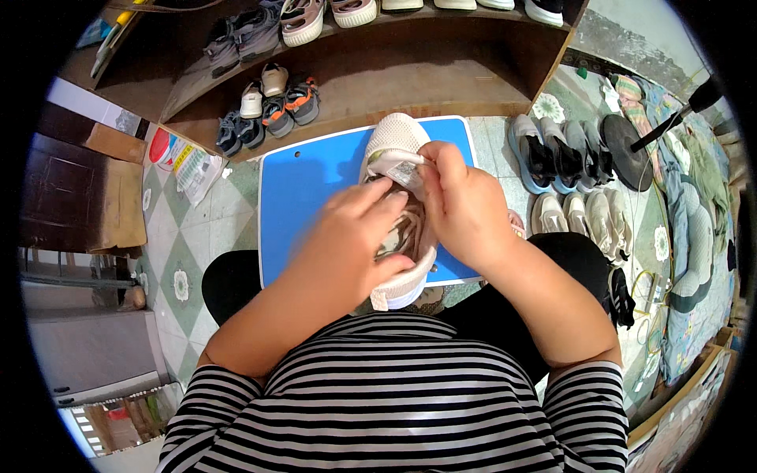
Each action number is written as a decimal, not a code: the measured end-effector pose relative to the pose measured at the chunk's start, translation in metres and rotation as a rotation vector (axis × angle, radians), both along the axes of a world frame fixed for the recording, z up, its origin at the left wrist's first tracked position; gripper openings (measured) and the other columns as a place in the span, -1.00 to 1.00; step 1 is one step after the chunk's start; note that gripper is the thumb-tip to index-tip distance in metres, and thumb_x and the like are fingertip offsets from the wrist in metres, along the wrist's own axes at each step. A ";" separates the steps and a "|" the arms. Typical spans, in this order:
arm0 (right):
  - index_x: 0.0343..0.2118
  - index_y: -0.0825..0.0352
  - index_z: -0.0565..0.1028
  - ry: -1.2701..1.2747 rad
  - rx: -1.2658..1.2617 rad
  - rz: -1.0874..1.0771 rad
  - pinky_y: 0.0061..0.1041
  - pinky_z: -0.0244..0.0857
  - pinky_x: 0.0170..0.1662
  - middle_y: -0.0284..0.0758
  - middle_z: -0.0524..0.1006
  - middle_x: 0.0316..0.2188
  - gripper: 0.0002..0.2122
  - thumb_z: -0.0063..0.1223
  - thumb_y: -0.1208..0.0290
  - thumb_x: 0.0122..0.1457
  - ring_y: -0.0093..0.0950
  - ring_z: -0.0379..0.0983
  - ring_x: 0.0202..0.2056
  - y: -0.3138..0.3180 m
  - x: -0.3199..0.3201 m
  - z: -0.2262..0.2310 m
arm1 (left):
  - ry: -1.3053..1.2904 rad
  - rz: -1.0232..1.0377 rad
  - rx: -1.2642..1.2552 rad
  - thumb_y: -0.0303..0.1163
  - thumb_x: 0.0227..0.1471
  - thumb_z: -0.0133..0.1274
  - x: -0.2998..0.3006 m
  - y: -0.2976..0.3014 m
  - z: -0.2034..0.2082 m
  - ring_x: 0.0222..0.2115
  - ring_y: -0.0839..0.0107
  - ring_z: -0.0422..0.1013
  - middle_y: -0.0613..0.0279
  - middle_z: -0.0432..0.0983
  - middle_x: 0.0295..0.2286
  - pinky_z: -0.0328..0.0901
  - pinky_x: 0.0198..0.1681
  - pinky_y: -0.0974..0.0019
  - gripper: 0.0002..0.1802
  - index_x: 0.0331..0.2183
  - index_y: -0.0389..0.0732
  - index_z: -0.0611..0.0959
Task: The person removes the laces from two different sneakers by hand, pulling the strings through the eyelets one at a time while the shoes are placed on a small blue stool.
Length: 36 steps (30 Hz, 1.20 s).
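A cream mesh shoe (400,130) lies on a small blue tabletop (303,213), its toe pointing away from me and its heel nearest my body. My right hand (465,201) pinches the shoe's tongue at the right side of the opening, pulling it up so the pale label inside shows. Over the left side of the opening is my left hand (347,232), slightly blurred. Its fingers are apart and reach into the shoe, with the thumb near the heel collar. Inside the shoe, a patterned greenish-brown lining (404,229) is partly visible between my hands.
A brown shoe rack (410,79) with several shoes stands beyond the table. To the right, dark sneakers (552,154) and pale shoes (583,217) sit on the tiles near a round black stand base (627,154). At left are a plastic bag (197,173) and a cardboard box (118,201).
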State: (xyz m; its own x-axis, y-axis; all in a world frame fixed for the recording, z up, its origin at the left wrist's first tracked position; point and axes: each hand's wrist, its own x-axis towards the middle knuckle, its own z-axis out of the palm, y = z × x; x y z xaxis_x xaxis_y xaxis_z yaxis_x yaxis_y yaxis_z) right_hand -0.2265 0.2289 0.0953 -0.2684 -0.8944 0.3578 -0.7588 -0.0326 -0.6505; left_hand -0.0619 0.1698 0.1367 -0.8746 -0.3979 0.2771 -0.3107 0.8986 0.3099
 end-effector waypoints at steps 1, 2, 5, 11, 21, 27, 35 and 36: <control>-0.24 0.35 0.32 -0.012 0.052 0.001 -0.20 0.33 -0.44 -0.08 0.51 -0.51 -0.84 -0.10 0.42 0.17 -0.11 0.48 -0.47 0.001 -0.001 0.002 | 0.006 0.055 -0.013 -0.31 -0.30 0.29 0.004 -0.003 0.000 -0.24 0.10 0.38 0.05 0.41 -0.28 0.28 -0.17 0.15 -0.53 -0.28 -0.26 0.50; -0.26 0.34 0.35 -0.007 -0.068 0.052 -0.21 0.34 -0.41 -0.11 0.52 -0.50 -0.85 -0.08 0.42 0.14 -0.13 0.48 -0.44 0.001 -0.003 -0.003 | 0.013 0.109 -0.025 -0.31 -0.31 0.29 0.008 -0.007 -0.002 -0.26 0.12 0.39 0.06 0.41 -0.27 0.29 -0.19 0.17 -0.52 -0.28 -0.25 0.50; -0.34 0.32 0.44 0.053 -0.337 0.255 -0.26 0.36 -0.32 -0.17 0.53 -0.45 -0.88 0.02 0.45 0.05 -0.19 0.48 -0.36 -0.001 -0.008 -0.007 | -0.045 0.347 0.220 -0.31 -0.16 0.21 0.019 -0.031 -0.015 -0.33 0.29 0.40 0.10 0.45 -0.31 0.31 -0.30 0.31 -0.61 -0.25 -0.24 0.51; -0.47 0.30 0.53 0.335 -0.091 0.626 -0.31 0.26 -0.09 -0.29 0.52 -0.50 -0.86 0.05 0.34 0.00 -0.32 0.43 -0.24 0.003 0.002 -0.004 | -0.055 0.614 1.138 -0.28 0.04 0.00 0.027 -0.053 -0.049 -0.30 0.42 0.38 0.21 0.50 -0.33 0.28 -0.25 0.38 -0.60 -0.12 -0.32 0.51; -0.06 0.36 0.40 -0.544 0.040 -0.006 -0.26 0.29 -0.07 -0.06 0.52 -0.26 -0.61 0.02 0.29 0.05 -0.11 0.42 -0.13 0.019 -0.010 0.024 | 0.556 0.235 0.707 -0.25 0.12 -0.02 0.029 -0.027 -0.029 -0.15 0.35 0.37 0.10 0.41 -0.15 0.27 -0.05 0.30 -0.56 -0.05 -0.35 0.41; -0.15 0.23 0.55 -0.662 -0.417 -0.395 -0.50 0.36 -0.17 -0.26 0.59 -0.33 -0.73 0.05 0.48 0.03 -0.47 0.51 -0.27 0.114 -0.115 0.028 | 0.362 -0.468 0.786 -0.16 0.04 0.07 -0.044 0.024 0.007 0.07 0.13 0.25 -0.11 0.27 0.03 0.22 0.04 0.20 -0.42 0.00 -0.33 0.39; -0.08 0.31 0.51 -0.643 -0.230 -1.231 -0.56 0.29 -0.09 -0.31 0.57 -0.26 -0.70 -0.05 0.51 0.09 -0.50 0.47 -0.20 0.368 -0.226 -0.132 | 0.156 -0.365 1.063 -0.37 0.18 -0.14 -0.069 0.023 -0.041 -0.01 0.22 0.32 -0.04 0.33 -0.01 0.26 -0.02 0.26 -0.71 -0.10 -0.32 0.46; -0.09 0.33 0.51 -0.504 -0.074 -1.296 -0.54 0.29 -0.10 -0.27 0.56 -0.24 -0.70 -0.07 0.52 0.09 -0.48 0.47 -0.21 0.400 -0.225 -0.166 | 0.152 -0.369 1.082 -0.38 0.19 -0.15 -0.076 0.025 -0.046 -0.02 0.23 0.33 -0.03 0.34 -0.02 0.26 -0.03 0.27 -0.72 -0.11 -0.32 0.46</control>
